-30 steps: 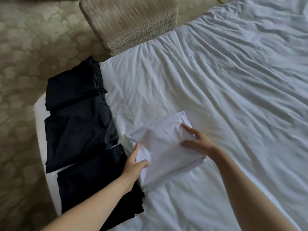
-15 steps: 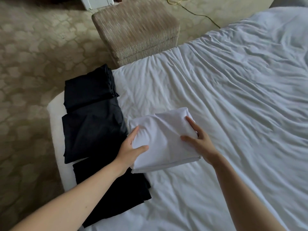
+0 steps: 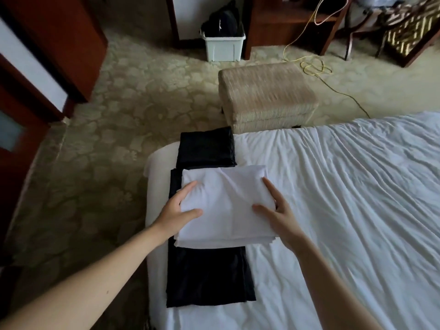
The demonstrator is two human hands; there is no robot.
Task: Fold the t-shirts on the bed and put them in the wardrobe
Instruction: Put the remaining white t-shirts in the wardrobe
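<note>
Both hands were on the folded white t-shirt (image 3: pixel 226 206), at the left end of the bed with the wrinkled white sheet (image 3: pixel 345 198). The left hand (image 3: pixel 177 210) held its left edge, thumb flat on top, forefinger laid along the side, the other fingers hidden by the cloth. The right hand (image 3: pixel 277 215) held the right edge the same way: thumb on top, forefinger stretched far along the edge, the remaining fingers tucked at the side of the fabric.

The white t-shirt sat squarely over a row of folded black t-shirts along the bed's left edge. The far black t-shirt (image 3: pixel 206 146) showed just beyond it. The near black t-shirt (image 3: pixel 207 277) stuck out below it, towards the camera. Of the middle black t-shirt (image 3: pixel 175 184) only a dark strip showed at the left. Whether the white one rested on it or was held just clear, I could not tell.

Off the bed, a beige woven ottoman (image 3: pixel 266 96) stood just beside the far edge on the pale patterned carpet (image 3: pixel 119 103). A yellow cable (image 3: pixel 314 65) lay coiled to its right. Further off was a white plastic bin (image 3: pixel 223 47) with a black bag (image 3: pixel 222 22) in it; a pale mark on the bag was too small to read. Reddish-brown wooden doors (image 3: pixel 47 44) stood at far left.
</note>
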